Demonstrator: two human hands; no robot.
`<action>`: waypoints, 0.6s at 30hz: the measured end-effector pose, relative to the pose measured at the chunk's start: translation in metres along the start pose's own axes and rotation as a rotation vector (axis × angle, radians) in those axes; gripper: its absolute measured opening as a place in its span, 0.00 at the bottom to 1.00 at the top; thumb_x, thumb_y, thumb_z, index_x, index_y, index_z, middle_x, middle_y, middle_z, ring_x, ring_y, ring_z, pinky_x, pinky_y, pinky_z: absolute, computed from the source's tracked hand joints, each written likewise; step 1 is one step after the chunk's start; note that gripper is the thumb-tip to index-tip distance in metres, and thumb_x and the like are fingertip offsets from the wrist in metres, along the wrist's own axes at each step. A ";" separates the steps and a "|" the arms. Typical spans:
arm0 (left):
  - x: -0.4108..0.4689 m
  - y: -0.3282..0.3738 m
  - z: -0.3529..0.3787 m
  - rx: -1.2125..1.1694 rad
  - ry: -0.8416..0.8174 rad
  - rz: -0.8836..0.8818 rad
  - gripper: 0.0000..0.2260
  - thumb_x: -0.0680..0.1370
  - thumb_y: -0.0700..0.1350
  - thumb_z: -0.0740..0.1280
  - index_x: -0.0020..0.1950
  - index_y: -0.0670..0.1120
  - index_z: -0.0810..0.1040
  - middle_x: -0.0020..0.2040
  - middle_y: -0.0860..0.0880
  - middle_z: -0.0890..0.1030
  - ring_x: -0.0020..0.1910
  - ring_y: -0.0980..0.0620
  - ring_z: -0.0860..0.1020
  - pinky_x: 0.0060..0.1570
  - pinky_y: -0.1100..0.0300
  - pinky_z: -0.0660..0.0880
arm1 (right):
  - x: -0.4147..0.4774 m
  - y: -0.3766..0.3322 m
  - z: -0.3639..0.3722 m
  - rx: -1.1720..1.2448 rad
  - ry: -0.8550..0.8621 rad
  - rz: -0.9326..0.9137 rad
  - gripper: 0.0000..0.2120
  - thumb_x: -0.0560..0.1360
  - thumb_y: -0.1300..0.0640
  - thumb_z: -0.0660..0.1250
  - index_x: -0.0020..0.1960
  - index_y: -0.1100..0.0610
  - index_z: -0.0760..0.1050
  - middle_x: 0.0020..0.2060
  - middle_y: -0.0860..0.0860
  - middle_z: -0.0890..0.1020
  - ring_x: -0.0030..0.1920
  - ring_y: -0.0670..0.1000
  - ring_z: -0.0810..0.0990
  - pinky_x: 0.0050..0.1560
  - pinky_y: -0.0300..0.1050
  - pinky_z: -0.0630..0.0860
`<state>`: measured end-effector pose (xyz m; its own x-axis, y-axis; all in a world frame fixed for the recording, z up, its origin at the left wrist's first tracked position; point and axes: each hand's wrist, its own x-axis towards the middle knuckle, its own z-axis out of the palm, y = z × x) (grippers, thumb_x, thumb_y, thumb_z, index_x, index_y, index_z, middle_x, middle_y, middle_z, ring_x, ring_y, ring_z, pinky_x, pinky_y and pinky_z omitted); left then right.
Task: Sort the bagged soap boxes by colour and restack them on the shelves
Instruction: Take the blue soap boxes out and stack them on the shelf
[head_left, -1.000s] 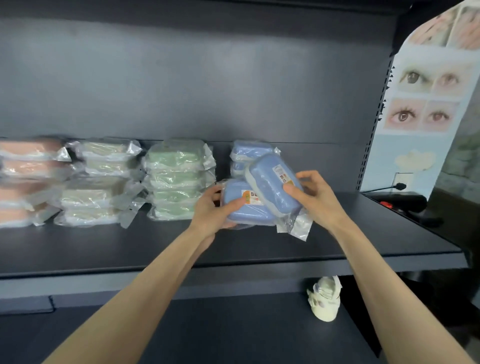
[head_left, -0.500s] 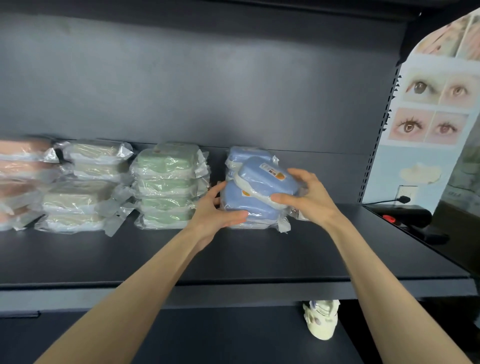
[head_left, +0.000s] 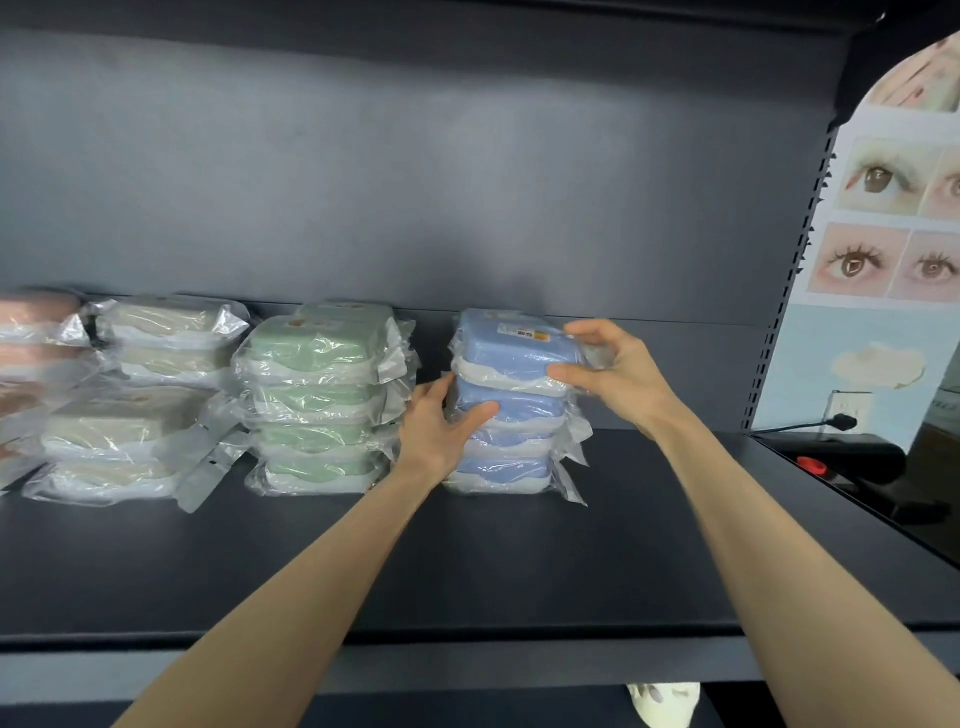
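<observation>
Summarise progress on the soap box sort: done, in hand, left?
Done: pink stack, cream stack, green stack stand sorted on the shelf. In hand: right hand grips the top blue box on the blue stack, left hand grips that stack's side. Left: square it, let go; whether more boxes remain cannot be seen.

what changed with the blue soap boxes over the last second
Both hands carried two blue boxes back onto the blue stack; the top blue box, tilted before, now lies flat. The right hand still grips its right end, the left hand holds the stack's side. The green stack, cream stack and pink stack stayed put.
</observation>
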<state>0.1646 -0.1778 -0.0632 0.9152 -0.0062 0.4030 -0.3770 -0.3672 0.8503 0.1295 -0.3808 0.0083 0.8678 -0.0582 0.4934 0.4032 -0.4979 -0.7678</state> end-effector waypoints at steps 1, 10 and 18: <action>0.002 -0.001 0.001 0.014 0.014 0.014 0.30 0.72 0.56 0.72 0.70 0.45 0.70 0.65 0.46 0.73 0.64 0.46 0.72 0.66 0.48 0.68 | 0.004 0.001 0.001 -0.001 -0.010 -0.013 0.21 0.69 0.58 0.77 0.59 0.50 0.76 0.60 0.47 0.76 0.61 0.45 0.74 0.64 0.43 0.70; -0.001 -0.007 0.004 -0.058 0.024 -0.013 0.37 0.67 0.55 0.76 0.72 0.46 0.66 0.66 0.49 0.73 0.65 0.50 0.72 0.66 0.50 0.69 | 0.020 0.005 0.010 -0.397 0.027 -0.130 0.23 0.72 0.47 0.72 0.66 0.47 0.75 0.67 0.46 0.71 0.70 0.53 0.62 0.69 0.48 0.55; 0.004 0.003 0.010 -0.041 0.113 -0.038 0.30 0.68 0.53 0.77 0.65 0.43 0.74 0.58 0.46 0.79 0.58 0.47 0.77 0.60 0.50 0.73 | 0.023 0.002 0.010 -0.466 -0.057 -0.190 0.26 0.71 0.51 0.75 0.67 0.48 0.74 0.69 0.47 0.71 0.70 0.55 0.63 0.68 0.48 0.60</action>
<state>0.1688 -0.1886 -0.0629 0.9080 0.1126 0.4035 -0.3496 -0.3268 0.8780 0.1531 -0.3748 0.0139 0.8113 0.1120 0.5739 0.3945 -0.8293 -0.3958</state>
